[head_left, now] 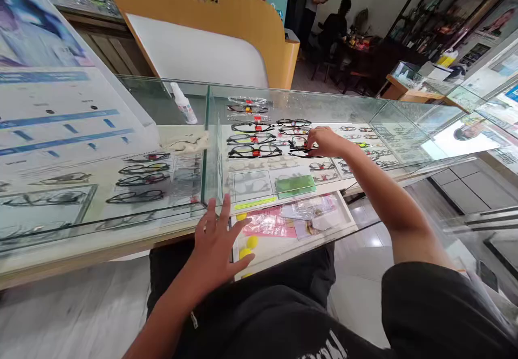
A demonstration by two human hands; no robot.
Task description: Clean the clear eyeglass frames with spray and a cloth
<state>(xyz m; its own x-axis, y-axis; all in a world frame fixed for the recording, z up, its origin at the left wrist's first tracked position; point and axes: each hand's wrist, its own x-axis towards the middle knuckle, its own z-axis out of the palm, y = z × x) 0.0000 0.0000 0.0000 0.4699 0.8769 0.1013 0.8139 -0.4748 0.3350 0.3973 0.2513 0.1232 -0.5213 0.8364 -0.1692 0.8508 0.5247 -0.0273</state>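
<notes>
My right hand (326, 141) reaches into a glass display case (283, 100) and pinches a black pair of glasses (298, 144) lying among rows of frames on the white shelf. My left hand (216, 243) rests at the near edge of the case with its fingers spread, holding nothing, right beside the glass divider (210, 148) and above the pulled-out drawer (291, 229). More black frames with red tags (254, 151) lie to the left of the held pair.
The drawer holds pink and clear packets (279, 221) and yellow balls (251, 242). A white spray bottle (184, 104) and a cloth (184, 144) sit on the left case. An orange cashier counter (226, 19) stands behind; two people are at a far table (356, 46).
</notes>
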